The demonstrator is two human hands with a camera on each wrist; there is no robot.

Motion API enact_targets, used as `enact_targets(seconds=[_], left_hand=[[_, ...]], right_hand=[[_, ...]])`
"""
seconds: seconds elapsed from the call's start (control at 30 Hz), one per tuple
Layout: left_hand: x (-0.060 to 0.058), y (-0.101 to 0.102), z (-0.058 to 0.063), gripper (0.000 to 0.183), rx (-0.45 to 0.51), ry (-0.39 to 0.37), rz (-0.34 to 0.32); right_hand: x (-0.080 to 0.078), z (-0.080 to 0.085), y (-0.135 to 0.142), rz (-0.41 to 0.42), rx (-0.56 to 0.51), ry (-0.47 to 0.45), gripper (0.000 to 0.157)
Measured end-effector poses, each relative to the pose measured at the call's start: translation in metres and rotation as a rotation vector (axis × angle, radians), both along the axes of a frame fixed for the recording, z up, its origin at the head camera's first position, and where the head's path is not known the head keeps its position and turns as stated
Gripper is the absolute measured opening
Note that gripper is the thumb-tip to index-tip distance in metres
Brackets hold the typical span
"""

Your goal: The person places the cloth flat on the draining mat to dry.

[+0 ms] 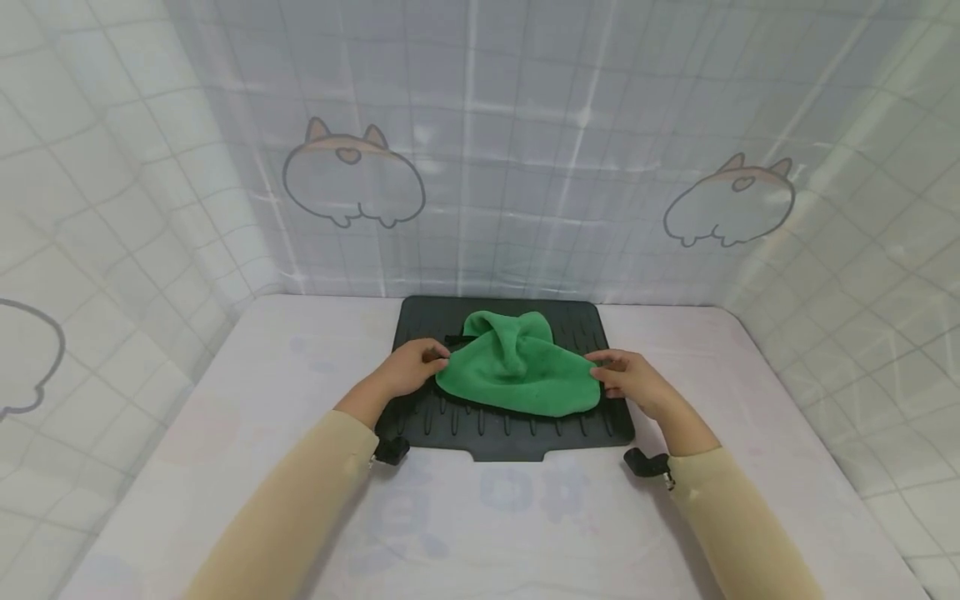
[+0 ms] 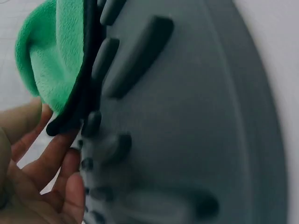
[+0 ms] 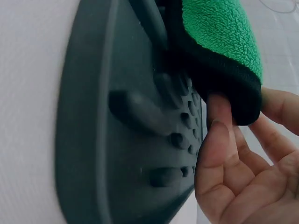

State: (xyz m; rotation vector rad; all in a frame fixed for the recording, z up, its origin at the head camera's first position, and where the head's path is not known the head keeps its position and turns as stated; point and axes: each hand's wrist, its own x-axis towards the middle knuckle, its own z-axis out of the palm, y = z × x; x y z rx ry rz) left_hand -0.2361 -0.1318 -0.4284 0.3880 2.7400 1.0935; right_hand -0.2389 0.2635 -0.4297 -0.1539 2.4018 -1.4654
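Grey line art is showing at the far left, part of a rounded outline on a pale, grid-patterned curtain (image 1: 525, 167). 2 cartoon animals are decorating the back stretch, 1 on the left (image 1: 352, 187) and 1 on the right (image 1: 731, 208).

Moving right, a beige left sleeve (image 1: 277, 508) is reaching up over the white table (image 1: 480, 542), with a small black gadget (image 1: 392, 451) sitting at the wrist. The left hand (image 1: 408, 367) is pinching the left corner of a green cloth (image 1: 525, 379), thumb on the green side and fingers by the black border.

Just beside those fingers, a little black strip (image 1: 459, 339) is poking out; can't tell if it's part of the cloth.

So the cloth is sitting over the middle of a dark ribbed mat (image 1: 487, 442), bunching into a soft peak, black border showing along the near side. The mat is lying flat on the table, its short tab pointing toward the person.

Over on the right, the right hand (image 1: 633, 379) is clamping the cloth's other corner between its fingertips. Another black gadget (image 1: 647, 463) is sitting at that wrist, and the right sleeve (image 1: 742, 517) is beige too.
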Motion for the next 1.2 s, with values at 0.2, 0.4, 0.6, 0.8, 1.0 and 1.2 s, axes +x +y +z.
enact_targets(seconds=[0.2,0.4,0.6,0.8,1.0,1.2], left_hand=[[-0.004,0.003,-0.001,0.019,0.084,0.042,0.012],[-0.002,-0.005,0.002,0.023,0.115,0.017,0.006],[0.01,-0.012,0.008,0.027,0.019,0.022,0.042],[0.032,-0.014,0.012,0.027,-0.165,0.109,0.146],[0.051,-0.01,0.013,0.026,-0.239,0.06,0.118],[0.056,-0.015,0.008,0.028,-0.229,0.008,0.06]], right_hand=[[0.003,0.002,0.0,0.026,-0.017,0.049,0.038],[0.003,0.003,0.002,-0.014,0.021,0.092,0.039],[0.007,0.012,0.003,-0.106,0.071,0.11,0.042],[0.012,0.019,0.005,-0.091,0.11,0.12,0.043],[0.011,0.014,0.007,-0.027,0.217,0.068,0.042],[0.01,0.01,0.005,0.047,0.337,0.032,0.039]])
